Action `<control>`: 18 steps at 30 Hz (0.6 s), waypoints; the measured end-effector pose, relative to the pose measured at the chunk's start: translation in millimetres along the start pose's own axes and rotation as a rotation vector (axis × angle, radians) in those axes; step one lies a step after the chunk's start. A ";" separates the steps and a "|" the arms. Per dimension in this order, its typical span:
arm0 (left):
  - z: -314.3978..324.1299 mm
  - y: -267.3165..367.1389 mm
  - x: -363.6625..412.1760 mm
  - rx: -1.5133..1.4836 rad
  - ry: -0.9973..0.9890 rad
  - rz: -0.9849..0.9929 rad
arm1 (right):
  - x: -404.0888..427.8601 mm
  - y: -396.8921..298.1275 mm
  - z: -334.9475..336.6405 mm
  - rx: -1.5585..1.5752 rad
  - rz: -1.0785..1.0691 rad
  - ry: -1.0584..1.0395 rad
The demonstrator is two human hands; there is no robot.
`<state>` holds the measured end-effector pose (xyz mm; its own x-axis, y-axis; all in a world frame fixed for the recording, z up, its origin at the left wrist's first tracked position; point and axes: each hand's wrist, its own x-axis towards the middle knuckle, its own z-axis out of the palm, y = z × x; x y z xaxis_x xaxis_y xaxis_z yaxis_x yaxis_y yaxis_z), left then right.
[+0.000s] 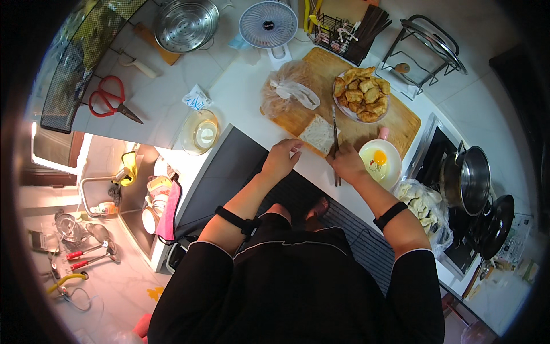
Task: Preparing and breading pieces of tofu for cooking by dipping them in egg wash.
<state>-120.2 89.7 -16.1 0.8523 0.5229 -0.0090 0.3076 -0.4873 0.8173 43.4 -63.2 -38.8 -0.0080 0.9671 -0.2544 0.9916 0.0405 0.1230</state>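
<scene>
My right hand (347,164) grips a pair of dark chopsticks (334,120) that lie along the right side of a slice of bread (319,134). The bread rests at the front edge of a wooden cutting board (401,122). Just left of the bread, my left hand (282,158) is empty, thumb and fingers apart. Close to the right hand stands a pink-handled white bowl (397,155) with a raw egg (379,157) in it. On the board are a plate of browned dumplings (365,92) and a knotted plastic bag (292,88), its contents unclear.
A glass bowl (201,132) stands left on the counter, a small fan (268,25) at the back. At right are a bag of pale dumplings (423,206), a steel pot (472,180) and a black pan (497,225) by the stove. A lid rack (423,51) stands behind.
</scene>
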 end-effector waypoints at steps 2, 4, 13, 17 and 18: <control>-0.8 2.2 4.8 -0.005 0.009 -0.002 | 1.3 3.1 0.9 0.038 -0.001 -0.017; -1.2 4.0 12.8 -0.014 0.002 0.035 | 0.4 6.5 0.2 -0.046 -0.070 -0.024; 14.1 21.9 61.7 -0.117 -0.153 0.203 | -70.5 20.8 -80.8 0.562 0.263 0.794; 53.1 30.7 71.8 -0.037 -0.422 0.237 | -137.7 12.8 -81.9 1.232 0.742 1.072; 66.7 28.6 73.6 0.048 -0.498 0.189 | -150.7 8.2 -91.3 1.287 0.914 0.955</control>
<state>-20.5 67.6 -31.7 0.9887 0.0332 -0.1464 0.1385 -0.5781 0.8042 41.0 -185.6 88.2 0.9176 0.3887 0.0833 0.1979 -0.2649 -0.9437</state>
